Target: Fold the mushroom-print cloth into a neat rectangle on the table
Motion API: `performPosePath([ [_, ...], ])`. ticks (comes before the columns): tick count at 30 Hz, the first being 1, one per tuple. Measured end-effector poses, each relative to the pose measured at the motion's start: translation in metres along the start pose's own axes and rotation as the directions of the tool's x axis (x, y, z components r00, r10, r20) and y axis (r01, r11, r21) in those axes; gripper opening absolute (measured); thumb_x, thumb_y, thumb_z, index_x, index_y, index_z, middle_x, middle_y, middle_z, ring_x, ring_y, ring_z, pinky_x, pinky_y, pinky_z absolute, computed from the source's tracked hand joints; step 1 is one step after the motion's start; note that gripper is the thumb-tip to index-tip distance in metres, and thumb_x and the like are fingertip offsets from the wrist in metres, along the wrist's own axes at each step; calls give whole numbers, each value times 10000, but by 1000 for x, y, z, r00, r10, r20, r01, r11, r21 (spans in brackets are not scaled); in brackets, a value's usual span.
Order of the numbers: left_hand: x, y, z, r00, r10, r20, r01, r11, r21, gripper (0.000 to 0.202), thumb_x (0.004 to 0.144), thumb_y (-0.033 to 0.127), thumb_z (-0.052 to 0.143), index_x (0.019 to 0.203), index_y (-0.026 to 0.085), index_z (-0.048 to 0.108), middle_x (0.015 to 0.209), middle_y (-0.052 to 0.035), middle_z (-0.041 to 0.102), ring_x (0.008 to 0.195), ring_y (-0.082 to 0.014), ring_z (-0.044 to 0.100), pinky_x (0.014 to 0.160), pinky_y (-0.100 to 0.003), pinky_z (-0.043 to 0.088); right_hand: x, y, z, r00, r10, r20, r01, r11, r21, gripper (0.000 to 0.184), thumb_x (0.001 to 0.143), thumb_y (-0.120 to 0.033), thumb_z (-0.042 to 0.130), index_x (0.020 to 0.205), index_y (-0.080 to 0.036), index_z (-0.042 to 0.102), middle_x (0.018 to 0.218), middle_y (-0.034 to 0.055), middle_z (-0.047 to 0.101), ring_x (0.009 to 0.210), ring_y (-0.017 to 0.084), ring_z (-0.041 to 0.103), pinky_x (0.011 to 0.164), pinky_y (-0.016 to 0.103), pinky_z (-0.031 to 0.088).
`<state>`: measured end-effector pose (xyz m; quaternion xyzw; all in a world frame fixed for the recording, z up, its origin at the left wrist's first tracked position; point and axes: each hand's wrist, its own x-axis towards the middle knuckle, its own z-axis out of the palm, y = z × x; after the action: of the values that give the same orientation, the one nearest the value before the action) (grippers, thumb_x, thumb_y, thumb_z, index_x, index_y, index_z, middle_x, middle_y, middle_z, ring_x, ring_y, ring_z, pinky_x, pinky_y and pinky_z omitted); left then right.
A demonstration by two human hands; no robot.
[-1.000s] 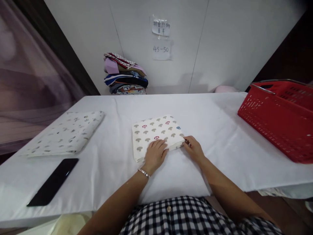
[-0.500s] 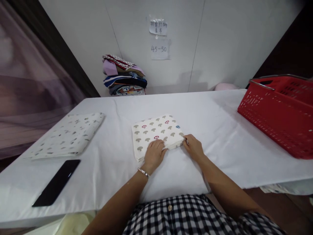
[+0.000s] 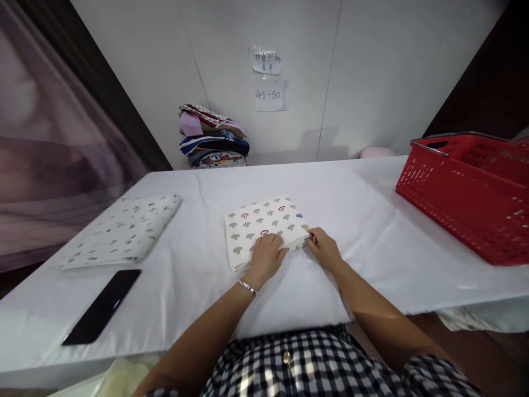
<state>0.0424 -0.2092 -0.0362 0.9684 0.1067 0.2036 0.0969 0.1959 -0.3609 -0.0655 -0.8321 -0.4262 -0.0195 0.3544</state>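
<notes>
A folded white cloth (image 3: 264, 216) printed with grey-brown mushrooms and a few red and blue ones lies in front of me. My left hand (image 3: 266, 256) rests on its near edge, fingers stretched over the top and the thumb out to the right. At the near right corner, my right hand (image 3: 324, 248) pinches the layered edge between thumb and fingers. The undersides of the layers are hidden. Another folded white cloth (image 3: 128, 231) with small grey and green marks lies to the left, apart from both hands.
A white-covered table (image 3: 198, 298) carries everything. A black phone-like slab (image 3: 102, 306) lies at the front left. On the right stands a red perforated basket (image 3: 463, 196) with a metal handle. Stacked fabrics (image 3: 215, 138) sit beyond the far edge, by a wall with paper signs (image 3: 268, 95).
The camera view has shifted slightly. My left hand sits a little further right on the cloth's edge; my right hand keeps its pinch at the corner. The fold looks unchanged.
</notes>
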Motion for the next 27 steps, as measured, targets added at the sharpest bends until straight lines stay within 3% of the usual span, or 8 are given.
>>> performPosePath([
  [5, 22, 15, 10, 998, 53, 23, -54, 999, 10, 161, 862, 285, 536, 991, 191, 563, 1022, -60, 583, 944, -216, 507, 808, -368, 407, 1, 3, 5, 1000, 6, -28, -5, 999, 35, 195, 836, -294, 466, 998, -218, 545, 888, 20, 571, 700, 144, 529, 650, 270, 416],
  [11, 41, 25, 20, 998, 39, 46, -41, 998, 44, 124, 871, 272, 527, 953, 202, 589, 985, -54, 593, 912, -214, 519, 754, -355, 406, 1, 2, 6, 999, 24, -27, -22, 998, 57, 201, 835, -289, 457, 1007, -218, 534, 884, 17, 566, 691, 143, 529, 654, 274, 422],
  [21, 51, 21, 26, 992, 73, 100, -81, 993, 85, 154, 905, 262, 471, 866, 196, 605, 889, -43, 592, 844, -198, 523, 713, -343, 394, 4, 2, 6, 998, 58, -9, -57, 996, 67, 187, 820, -294, 456, 972, -222, 539, 865, 14, 576, 679, 143, 532, 639, 268, 416],
  [27, 51, 20, 26, 993, 97, 69, -101, 994, 53, 219, 929, 246, 408, 808, 185, 581, 840, -42, 574, 804, -183, 512, 709, -329, 394, 3, 2, 6, 998, 68, -3, -68, 996, 59, 176, 812, -274, 455, 963, -227, 533, 862, 6, 577, 691, 142, 533, 637, 262, 405],
])
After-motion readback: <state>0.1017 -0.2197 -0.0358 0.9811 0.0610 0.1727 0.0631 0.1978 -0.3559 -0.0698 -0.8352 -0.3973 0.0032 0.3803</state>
